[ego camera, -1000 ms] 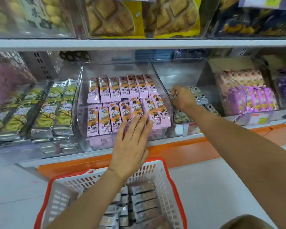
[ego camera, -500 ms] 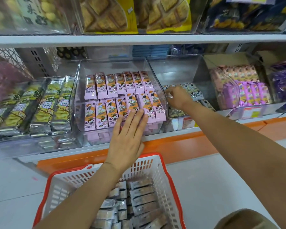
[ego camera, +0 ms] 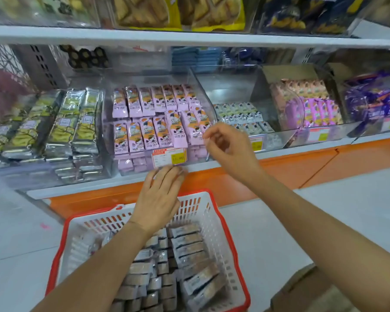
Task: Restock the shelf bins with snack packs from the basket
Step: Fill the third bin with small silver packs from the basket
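A white basket with a red rim (ego camera: 221, 224) stands on the floor below the shelf, holding several silver-grey snack packs (ego camera: 189, 248). A clear bin (ego camera: 239, 86) to the right of centre holds a low layer of similar small packs (ego camera: 241, 113). The middle bin holds pink snack packs (ego camera: 153, 122). My left hand (ego camera: 160, 199) hovers flat over the basket's far rim, fingers together, below the pink bin's price tag (ego camera: 169, 156). My right hand (ego camera: 227, 149) is in front of the pink bin's right corner, fingers loosely curled, nothing visible in it.
A bin of silver and yellow packs (ego camera: 72, 127) sits at the left. Purple and pink packs (ego camera: 313, 104) fill the bins at the right. The upper shelf (ego camera: 189, 37) carries large yellow bags. An orange base strip (ego camera: 302, 163) runs under the shelf. A cardboard box corner (ego camera: 302, 289) lies at lower right.
My right hand has come back out of the right-centre bin toward me. My left hand has dropped from the pink packs down to the basket's far rim.
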